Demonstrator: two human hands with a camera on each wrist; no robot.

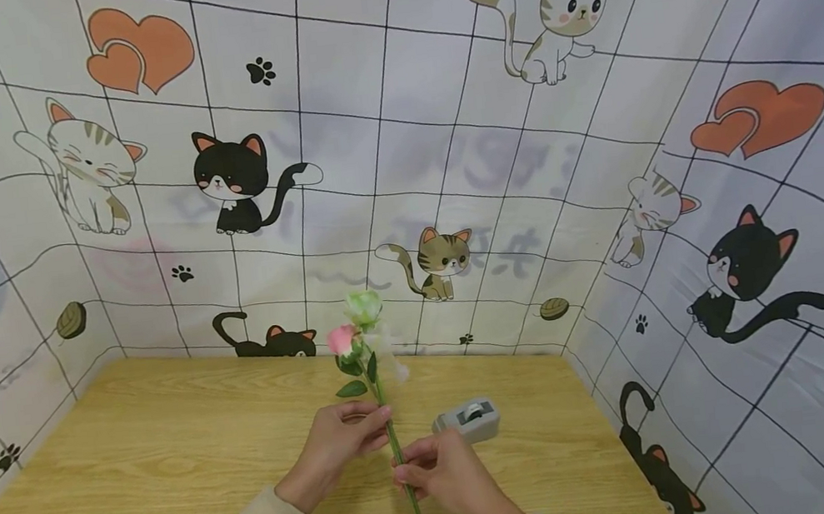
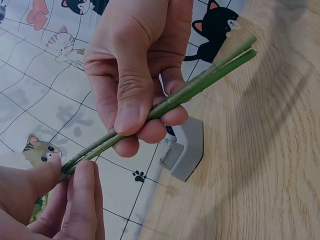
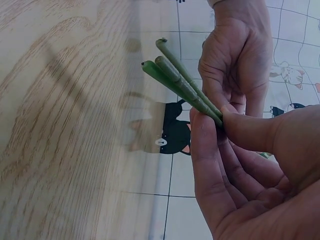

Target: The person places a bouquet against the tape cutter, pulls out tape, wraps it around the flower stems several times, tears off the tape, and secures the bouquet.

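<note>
A small bunch of artificial flowers stands nearly upright before me, with a pink rose (image 1: 343, 340), a pale green rose (image 1: 365, 308) and a blurred whitish bloom (image 1: 391, 360) at the top. My left hand (image 1: 337, 445) pinches the green stems (image 1: 395, 439) just below the leaves. Lower down, my right hand (image 1: 450, 475) pinches the same stems between thumb and fingers. Three cut stem ends (image 3: 172, 70) stick out past the right hand in the right wrist view. In the left wrist view the stems (image 2: 200, 80) lie close together, the left hand (image 2: 60, 200) at lower left.
A grey tape dispenser (image 1: 468, 420) sits on the wooden table (image 1: 176, 449), just behind the right hand. Cat-patterned white cloth (image 1: 370, 144) hangs behind the table and along its sides.
</note>
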